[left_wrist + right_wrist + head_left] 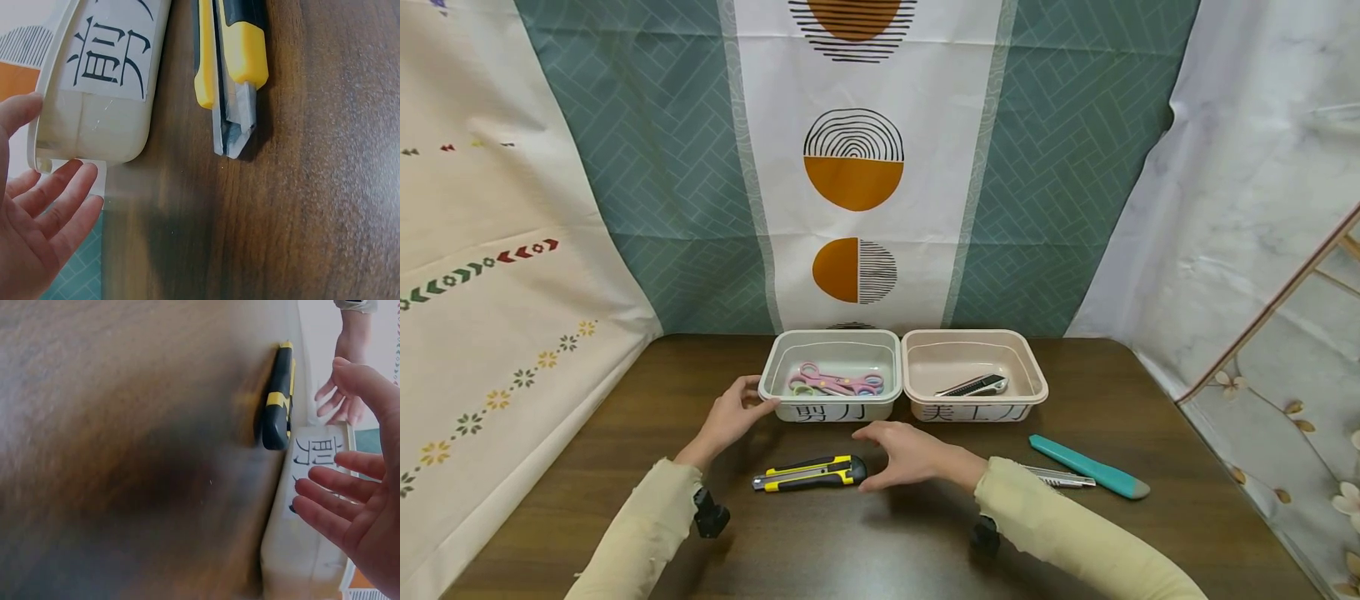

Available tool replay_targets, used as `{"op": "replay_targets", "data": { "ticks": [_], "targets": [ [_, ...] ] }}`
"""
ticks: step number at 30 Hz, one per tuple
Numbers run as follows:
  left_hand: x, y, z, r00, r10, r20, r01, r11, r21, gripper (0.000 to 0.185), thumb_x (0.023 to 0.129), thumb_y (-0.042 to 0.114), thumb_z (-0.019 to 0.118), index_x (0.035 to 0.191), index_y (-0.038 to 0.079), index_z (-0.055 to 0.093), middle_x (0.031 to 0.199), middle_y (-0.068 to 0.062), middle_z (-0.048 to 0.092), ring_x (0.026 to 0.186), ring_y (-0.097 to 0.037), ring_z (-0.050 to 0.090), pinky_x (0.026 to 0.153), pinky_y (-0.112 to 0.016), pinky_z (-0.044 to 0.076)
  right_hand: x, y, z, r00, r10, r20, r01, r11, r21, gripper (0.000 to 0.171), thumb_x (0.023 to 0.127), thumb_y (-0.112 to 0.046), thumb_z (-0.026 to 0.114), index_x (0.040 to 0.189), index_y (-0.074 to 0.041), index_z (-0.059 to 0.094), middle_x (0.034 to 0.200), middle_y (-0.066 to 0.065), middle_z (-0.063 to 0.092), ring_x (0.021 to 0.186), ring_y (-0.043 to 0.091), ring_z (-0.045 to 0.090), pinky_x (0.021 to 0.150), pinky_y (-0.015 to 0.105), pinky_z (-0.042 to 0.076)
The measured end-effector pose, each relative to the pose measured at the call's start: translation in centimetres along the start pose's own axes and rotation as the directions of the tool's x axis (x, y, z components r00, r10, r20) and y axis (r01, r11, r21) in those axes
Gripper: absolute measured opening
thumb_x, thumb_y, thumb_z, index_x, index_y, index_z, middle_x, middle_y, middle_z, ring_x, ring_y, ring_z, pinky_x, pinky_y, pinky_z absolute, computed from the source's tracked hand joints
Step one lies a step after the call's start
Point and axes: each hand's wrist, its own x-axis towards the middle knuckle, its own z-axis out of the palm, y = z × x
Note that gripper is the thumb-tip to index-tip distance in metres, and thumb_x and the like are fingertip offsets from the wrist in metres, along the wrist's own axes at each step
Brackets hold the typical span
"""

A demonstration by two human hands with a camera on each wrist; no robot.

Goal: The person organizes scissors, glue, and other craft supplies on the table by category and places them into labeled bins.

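My left hand (730,421) is at the left end of a pale green bin (829,408) holding several scissors (838,382). Its thumb touches the rim in the left wrist view, fingers spread beside the bin's end. A yellow and black utility knife (808,473) lies flat on the table, its metal tip pointing left. Just right of its rounded end hovers my right hand (913,456), thumb and fingers apart with nothing between them. In the right wrist view the utility knife (279,397) lies clear of that hand's fingers.
A pale pink bin (970,406) stands against the green one, with utility knives (981,385) inside. Right of my right forearm lie a silver knife (1060,477) and a teal knife (1088,467). Patterned cloths (685,167) hang behind the wooden table (820,550).
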Motion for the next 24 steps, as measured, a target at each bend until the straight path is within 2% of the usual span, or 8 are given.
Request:
{"op": "replay_targets", "data": {
  "ticks": [14,24],
  "targets": [
    [0.1,-0.2,0.0,1.000,0.013,-0.010,-0.013,1.000,-0.002,0.059,0.083,0.029,0.066,0.126,-0.004,0.040,0.107,-0.023,0.060,0.092,-0.029,0.060,0.073,-0.037,0.048,1.1,-0.2,1.7,1.000,0.007,-0.025,-0.007,1.000,0.024,0.064,0.075,-0.040,0.071,0.124,-0.003,0.052,0.116,0.007,0.058,0.101,0.013,0.055,0.088,0.023,0.042],
    [0.1,-0.4,0.1,1.000,0.014,-0.010,-0.014,1.000,-0.003,0.060,0.083,0.030,0.066,0.126,-0.003,0.040,0.107,-0.023,0.060,0.090,-0.028,0.061,0.073,-0.036,0.048,1.7,-0.5,2.7,0.999,0.010,-0.036,-0.009,1.000,0.017,0.060,0.074,-0.033,0.074,0.121,-0.003,0.053,0.107,0.005,0.056,0.094,0.009,0.055,0.081,0.018,0.043]
  ]
}}
